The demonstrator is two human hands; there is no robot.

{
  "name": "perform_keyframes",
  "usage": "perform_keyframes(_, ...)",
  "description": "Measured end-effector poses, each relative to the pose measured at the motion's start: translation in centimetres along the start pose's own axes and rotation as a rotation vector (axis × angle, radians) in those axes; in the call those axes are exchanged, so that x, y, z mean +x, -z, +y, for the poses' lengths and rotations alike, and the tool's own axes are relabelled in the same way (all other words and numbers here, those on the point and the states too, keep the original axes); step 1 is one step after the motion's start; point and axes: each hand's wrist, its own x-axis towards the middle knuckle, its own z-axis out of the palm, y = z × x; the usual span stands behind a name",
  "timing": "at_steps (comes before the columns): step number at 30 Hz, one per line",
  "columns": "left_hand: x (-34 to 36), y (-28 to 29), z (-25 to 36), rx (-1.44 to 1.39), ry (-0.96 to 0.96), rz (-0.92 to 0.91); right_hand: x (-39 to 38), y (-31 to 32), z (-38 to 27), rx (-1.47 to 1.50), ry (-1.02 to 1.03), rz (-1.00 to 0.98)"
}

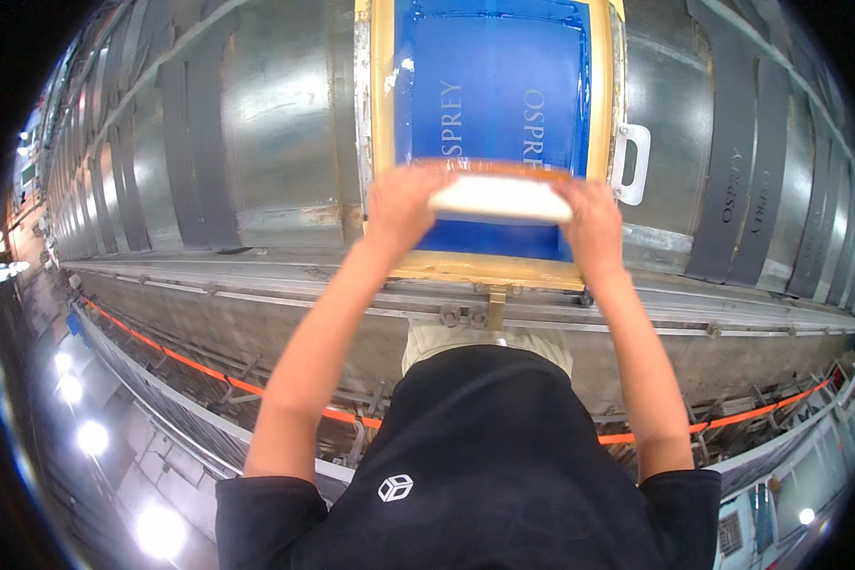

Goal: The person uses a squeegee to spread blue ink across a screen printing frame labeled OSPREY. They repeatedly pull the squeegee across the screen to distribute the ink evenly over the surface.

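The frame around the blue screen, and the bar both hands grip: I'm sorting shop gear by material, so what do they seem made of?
The frame looks like bare wood: matt tan, with paint smears. The blue screen inside seems a taut, coated fine mesh, smooth and slightly glossy. The bar, held by the left hand and right hand, appears pale and matt, perhaps wood; blur leaves that open.

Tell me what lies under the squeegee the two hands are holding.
The squeegee rests on a blue mesh screen in a wooden frame. Left hand and right hand grip its ends. Whatever lies beneath the screen is covered; dark strips lie on the table alongside.
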Motion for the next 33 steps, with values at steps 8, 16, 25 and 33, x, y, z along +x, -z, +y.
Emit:
perform_keyframes(8,-8.4,-1.4,3.4,0.014,0.004,0.047,-4.9,3.1,0.1,0.411,-0.144,-0.196)
perform_keyframes(16,-8.9,0.1,3.9,-0.126,0.031,-0.104,7.3,-0.5,12.7,0.444,-0.657,0.275)
perform_keyframes(25,-15.5,6.9,-3.6,-0.173,0.085,-0.028,11.4,-1.7,-3.6,0.239,-0.408,0.5)
perform_keyframes(33,-23.8,20.4,-25.2,-0.111,0.15,-0.085,17.8,-19.5,-25.3,0.439,-0.452,0.428)
